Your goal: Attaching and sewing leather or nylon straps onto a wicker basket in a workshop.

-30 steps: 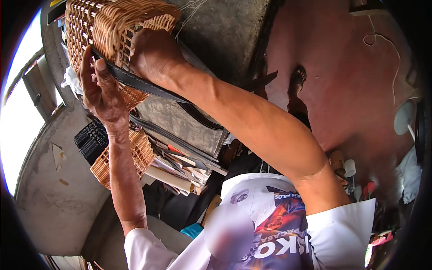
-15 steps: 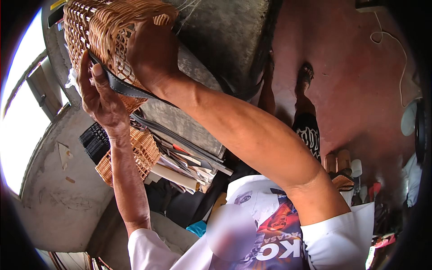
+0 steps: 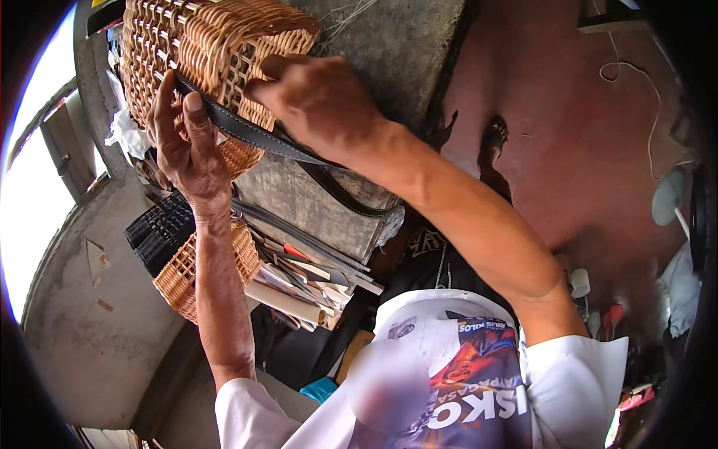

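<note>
A brown wicker basket (image 3: 217, 45) of open weave lies tilted on the grey worktop at the upper left. Along its near side runs a black strap (image 3: 250, 133) with pale stitching, whose free length curls over the worktop. My left hand (image 3: 183, 142) is closed at the strap's upper end, thumb in front and fingers behind, against the basket. Beside the basket's woven edge is my right hand (image 3: 321, 105), blurred, its fingers curled together above the strap. Whatever those fingers hold is too small or hidden to make out.
Below the grey worktop (image 3: 299, 202), a smaller wicker basket (image 3: 243, 254) and black woven pieces (image 3: 161, 228) sit near long strips (image 3: 299, 280). Crumpled white plastic (image 3: 127, 135) lies left of the large basket. A white cord (image 3: 651, 97) trails over the red floor (image 3: 568, 150).
My right hand has drawn back from the basket toward the right and down. The basket has shifted slightly right, with my left hand still at the strap. More of the strap's loose length shows.
</note>
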`<state>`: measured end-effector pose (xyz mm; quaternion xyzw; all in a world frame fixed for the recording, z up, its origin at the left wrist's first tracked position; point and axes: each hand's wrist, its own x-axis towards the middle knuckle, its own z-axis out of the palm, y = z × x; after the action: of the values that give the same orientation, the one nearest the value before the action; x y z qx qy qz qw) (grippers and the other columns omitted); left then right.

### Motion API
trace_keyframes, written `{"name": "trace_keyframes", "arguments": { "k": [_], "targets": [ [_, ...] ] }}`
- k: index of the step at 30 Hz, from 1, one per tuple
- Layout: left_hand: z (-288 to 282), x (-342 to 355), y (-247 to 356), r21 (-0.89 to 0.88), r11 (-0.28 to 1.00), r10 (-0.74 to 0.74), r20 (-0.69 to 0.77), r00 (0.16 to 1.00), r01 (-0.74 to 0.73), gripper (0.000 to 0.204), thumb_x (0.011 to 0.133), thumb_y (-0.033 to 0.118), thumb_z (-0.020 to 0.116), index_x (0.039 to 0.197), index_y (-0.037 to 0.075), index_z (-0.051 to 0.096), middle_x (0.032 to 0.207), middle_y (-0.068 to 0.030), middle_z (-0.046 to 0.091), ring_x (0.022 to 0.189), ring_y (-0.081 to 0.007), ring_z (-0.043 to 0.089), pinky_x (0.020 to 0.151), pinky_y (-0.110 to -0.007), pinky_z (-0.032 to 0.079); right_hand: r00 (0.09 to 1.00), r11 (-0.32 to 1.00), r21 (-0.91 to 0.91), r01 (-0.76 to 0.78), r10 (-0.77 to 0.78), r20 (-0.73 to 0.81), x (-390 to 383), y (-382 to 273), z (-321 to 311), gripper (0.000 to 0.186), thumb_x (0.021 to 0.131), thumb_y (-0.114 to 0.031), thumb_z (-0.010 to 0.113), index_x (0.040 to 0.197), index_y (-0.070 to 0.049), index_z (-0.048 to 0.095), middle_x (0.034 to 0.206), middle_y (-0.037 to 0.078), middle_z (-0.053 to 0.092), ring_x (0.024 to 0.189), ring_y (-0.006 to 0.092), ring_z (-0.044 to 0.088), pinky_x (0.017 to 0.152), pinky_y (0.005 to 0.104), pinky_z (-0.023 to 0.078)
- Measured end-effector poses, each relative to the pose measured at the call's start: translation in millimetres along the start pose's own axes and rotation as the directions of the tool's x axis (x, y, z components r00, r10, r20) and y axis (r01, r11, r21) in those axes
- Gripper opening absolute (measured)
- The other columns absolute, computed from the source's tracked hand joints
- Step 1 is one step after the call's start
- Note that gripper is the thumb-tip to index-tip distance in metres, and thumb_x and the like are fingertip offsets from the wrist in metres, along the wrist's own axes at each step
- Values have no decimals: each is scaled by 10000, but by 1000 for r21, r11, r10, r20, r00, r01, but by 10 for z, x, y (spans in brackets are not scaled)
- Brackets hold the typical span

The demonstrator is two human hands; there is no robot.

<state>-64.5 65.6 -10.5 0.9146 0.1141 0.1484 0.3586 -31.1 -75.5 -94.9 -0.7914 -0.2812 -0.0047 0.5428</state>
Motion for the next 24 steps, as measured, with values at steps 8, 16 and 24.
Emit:
{"name": "trace_keyframes", "arguments": {
  "k": [8,16,24],
  "targets": [
    [-40,16,-28,216,976,26,30,999,-32,464,938,341,611,1279,31,560,1098,-88,577,1000,-194,469,926,-333,374,904,899,93,428,-428,-19,-6,339,-403,157,838,-94,525,942,-80,641,922,93,617,891,251,637,699,322,532],
    [-49,24,14,378,908,162,77,984,-179,450,937,297,606,1297,34,545,1191,-134,565,1103,-267,478,985,-370,343,929,928,73,364,-368,47,102,256,-344,136,791,-35,573,901,-13,648,917,113,528,850,269,583,741,356,524],
    [-59,36,78,393,905,145,79,986,-165,458,931,293,612,1306,39,540,1227,-138,558,1113,-264,474,991,-380,335,898,892,113,438,-441,0,109,497,-557,199,775,-33,611,954,-16,696,992,93,585,871,263,591,770,321,527]
  ]
}}
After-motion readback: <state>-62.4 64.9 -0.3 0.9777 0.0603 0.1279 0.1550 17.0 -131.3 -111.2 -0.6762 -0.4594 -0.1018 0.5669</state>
